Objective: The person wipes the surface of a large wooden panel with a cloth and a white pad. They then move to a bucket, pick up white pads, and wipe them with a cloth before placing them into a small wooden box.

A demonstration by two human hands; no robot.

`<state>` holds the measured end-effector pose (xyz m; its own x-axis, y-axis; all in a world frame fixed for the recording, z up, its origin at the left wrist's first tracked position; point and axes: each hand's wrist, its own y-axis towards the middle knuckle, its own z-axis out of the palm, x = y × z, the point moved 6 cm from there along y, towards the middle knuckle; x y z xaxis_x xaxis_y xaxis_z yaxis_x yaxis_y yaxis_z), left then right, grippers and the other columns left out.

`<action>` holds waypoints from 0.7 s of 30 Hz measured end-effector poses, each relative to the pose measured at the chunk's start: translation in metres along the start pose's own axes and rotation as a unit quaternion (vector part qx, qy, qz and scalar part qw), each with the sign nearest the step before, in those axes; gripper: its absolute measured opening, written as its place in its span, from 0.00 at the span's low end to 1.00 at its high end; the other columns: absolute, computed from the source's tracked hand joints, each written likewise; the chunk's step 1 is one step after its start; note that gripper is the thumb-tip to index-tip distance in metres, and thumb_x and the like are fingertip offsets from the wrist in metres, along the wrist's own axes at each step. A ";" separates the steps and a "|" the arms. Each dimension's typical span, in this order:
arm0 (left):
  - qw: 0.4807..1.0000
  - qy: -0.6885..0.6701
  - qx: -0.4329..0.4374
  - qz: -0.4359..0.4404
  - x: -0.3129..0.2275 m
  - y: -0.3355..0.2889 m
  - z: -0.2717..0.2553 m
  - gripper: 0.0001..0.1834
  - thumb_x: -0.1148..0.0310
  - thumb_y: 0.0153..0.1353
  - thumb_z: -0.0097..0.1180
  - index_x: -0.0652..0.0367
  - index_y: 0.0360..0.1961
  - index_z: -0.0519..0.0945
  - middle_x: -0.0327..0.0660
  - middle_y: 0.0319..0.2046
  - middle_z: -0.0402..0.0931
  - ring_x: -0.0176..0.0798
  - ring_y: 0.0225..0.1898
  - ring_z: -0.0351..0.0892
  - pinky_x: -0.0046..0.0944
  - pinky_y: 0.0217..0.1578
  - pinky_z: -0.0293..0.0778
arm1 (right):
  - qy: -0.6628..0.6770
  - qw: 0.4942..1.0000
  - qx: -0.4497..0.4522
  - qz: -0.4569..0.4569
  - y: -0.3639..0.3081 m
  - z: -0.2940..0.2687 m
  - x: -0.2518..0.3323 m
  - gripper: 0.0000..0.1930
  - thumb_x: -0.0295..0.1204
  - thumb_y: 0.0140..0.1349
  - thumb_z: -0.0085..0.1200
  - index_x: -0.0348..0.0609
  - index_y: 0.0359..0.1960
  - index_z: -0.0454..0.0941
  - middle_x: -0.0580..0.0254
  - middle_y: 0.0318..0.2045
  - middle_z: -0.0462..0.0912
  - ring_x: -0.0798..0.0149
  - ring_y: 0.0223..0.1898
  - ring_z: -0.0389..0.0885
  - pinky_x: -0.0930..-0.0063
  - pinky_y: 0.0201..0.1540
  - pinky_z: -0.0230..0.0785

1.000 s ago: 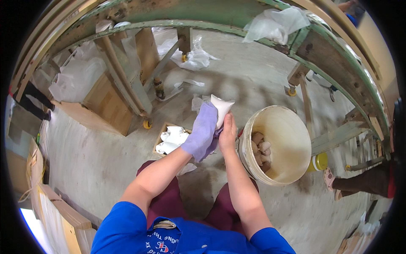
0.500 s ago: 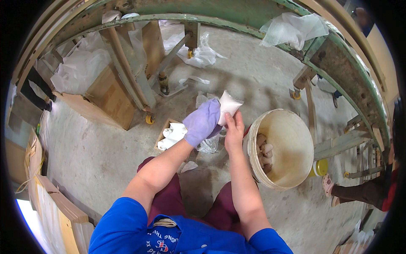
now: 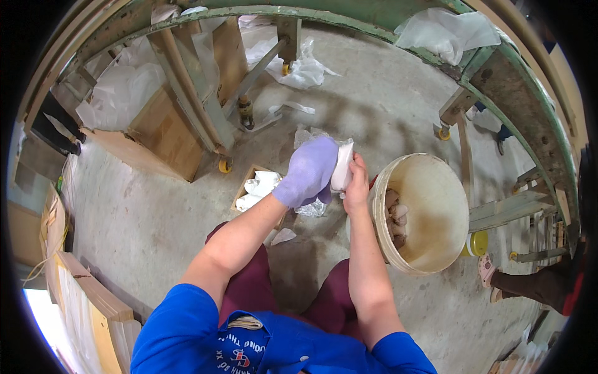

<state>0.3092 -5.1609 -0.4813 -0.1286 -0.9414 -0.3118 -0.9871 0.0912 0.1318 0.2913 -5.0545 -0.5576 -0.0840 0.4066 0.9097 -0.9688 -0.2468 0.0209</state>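
In front of me I hold a small, filled plastic packet (image 3: 342, 165), whitish-pink, upright between both hands. My left hand (image 3: 309, 171), in a lavender glove, is closed against its left side, with the fingertips mostly hidden. Bare fingers of my right hand (image 3: 357, 187) wrap its right edge. Below the left hand, a small cardboard box (image 3: 239, 192) holds white packets or rolls (image 3: 261, 182). Clear crumpled plastic (image 3: 311, 209) lies on the floor partly behind the glove. Right of my hands stands a large off-white bucket (image 3: 377, 232), tilted in view, with brownish-pink lumps (image 3: 397, 218) inside.
A green metal frame (image 3: 349, 26) on yellow castors arches across the far side. A large carton (image 3: 165, 134) with white sheeting stands left, near a dark bottle (image 3: 245, 112). Stacked boards (image 3: 93, 311) line the lower left. Another person's foot (image 3: 487, 270) shows at right.
The packet has turned to show its narrower side, and the gloved hand has shifted right and covers more of it. The whole view has shifted slightly.
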 end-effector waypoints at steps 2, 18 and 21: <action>0.985 -0.105 0.042 -0.130 0.012 -0.007 0.003 0.12 0.65 0.48 0.59 0.64 0.29 0.79 0.49 0.22 0.77 0.47 0.28 0.81 0.40 0.27 0.73 | 0.003 1.000 0.000 -0.001 -0.001 0.004 -0.001 0.19 0.35 0.60 0.39 0.33 0.48 0.70 0.61 0.40 0.75 0.69 0.42 0.71 0.78 0.47 0.61; 0.643 -0.745 -0.051 -0.172 0.015 -0.024 0.012 0.05 0.64 0.59 0.51 0.52 0.31 0.74 0.33 0.27 0.72 0.30 0.26 0.73 0.36 0.24 0.72 | -0.087 0.996 0.018 -0.007 -0.001 0.004 -0.012 0.22 0.37 0.63 0.48 0.32 0.53 0.68 0.58 0.44 0.76 0.68 0.45 0.74 0.76 0.49 0.66; 0.564 -0.798 -0.060 -0.201 0.022 -0.022 0.026 0.08 0.60 0.60 0.50 0.51 0.34 0.74 0.33 0.29 0.72 0.32 0.31 0.74 0.34 0.32 0.72 | -0.076 0.995 0.018 -0.060 -0.008 0.029 -0.004 0.22 0.39 0.60 0.54 0.31 0.47 0.71 0.57 0.39 0.78 0.65 0.39 0.76 0.72 0.43 0.68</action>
<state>0.3254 -5.1748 -0.5157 0.0859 0.6236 -0.7770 -0.9660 -0.1388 -0.2181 0.3064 -5.0792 -0.5495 0.0718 0.2975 0.9520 -0.9605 -0.2366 0.1464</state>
